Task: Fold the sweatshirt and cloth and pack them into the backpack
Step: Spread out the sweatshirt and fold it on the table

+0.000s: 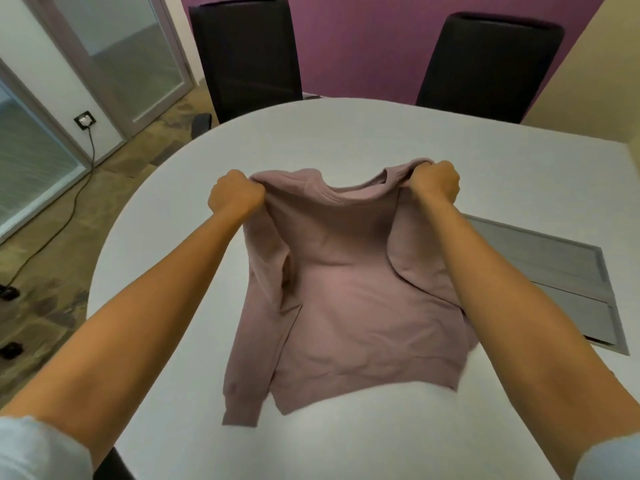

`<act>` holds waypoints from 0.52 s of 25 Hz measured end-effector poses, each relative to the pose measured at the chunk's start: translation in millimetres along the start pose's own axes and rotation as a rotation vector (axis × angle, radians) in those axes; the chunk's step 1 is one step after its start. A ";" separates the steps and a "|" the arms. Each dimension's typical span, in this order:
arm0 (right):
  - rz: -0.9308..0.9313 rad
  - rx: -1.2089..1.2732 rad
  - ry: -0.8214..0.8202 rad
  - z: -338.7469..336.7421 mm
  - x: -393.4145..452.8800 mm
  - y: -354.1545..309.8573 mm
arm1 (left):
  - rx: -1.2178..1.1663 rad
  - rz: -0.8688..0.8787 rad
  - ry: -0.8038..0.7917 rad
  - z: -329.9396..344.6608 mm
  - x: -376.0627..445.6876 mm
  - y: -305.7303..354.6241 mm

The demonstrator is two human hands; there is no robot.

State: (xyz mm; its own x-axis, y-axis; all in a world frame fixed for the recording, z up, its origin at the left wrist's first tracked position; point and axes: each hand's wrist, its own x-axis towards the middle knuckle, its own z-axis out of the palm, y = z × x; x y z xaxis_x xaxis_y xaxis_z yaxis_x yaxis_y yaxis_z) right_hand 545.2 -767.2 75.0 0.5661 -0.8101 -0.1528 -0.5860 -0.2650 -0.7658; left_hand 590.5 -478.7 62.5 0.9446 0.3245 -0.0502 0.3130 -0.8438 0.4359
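Sweatshirt first: our fingers are curled tight round the shoulder corners, left hand bunching one side, right hand the other, so the collar end is lifted while the body and hem lie on the desk. One sleeve hangs down the left; the other we can't really make out. Looks like we're only spreading it out, so no fold is done yet, and folding and packing are all left. Count: one sweatshirt, two chairs behind the desk, one grey panel set in it. No cloth or backpack in view.
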 end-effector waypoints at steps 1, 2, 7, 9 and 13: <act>-0.039 -0.012 -0.005 7.7 12.3 -4.1 | -0.041 0.026 0.029 5.0 13.4 7.3; -0.112 0.013 -0.038 16.8 26.3 -6.7 | -0.117 0.079 0.040 9.9 26.4 14.7; -0.523 0.014 -0.445 57.4 62.1 29.2 | -0.437 0.362 -0.247 55.2 53.2 23.1; -0.535 -0.046 -0.475 67.3 63.0 66.3 | -0.439 0.427 -0.313 88.5 43.4 9.2; -0.424 -0.053 -0.452 73.3 43.1 151.7 | -0.426 0.386 -0.475 153.2 -11.0 -33.1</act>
State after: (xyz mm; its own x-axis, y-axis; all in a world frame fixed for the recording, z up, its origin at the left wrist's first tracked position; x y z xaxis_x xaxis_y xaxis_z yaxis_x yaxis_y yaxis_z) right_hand 523.2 -804.0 -93.6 0.9386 -0.3300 -0.1001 -0.2776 -0.5507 -0.7872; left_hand 584.9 -519.8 -89.0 0.9508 -0.2626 -0.1644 -0.0237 -0.5906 0.8066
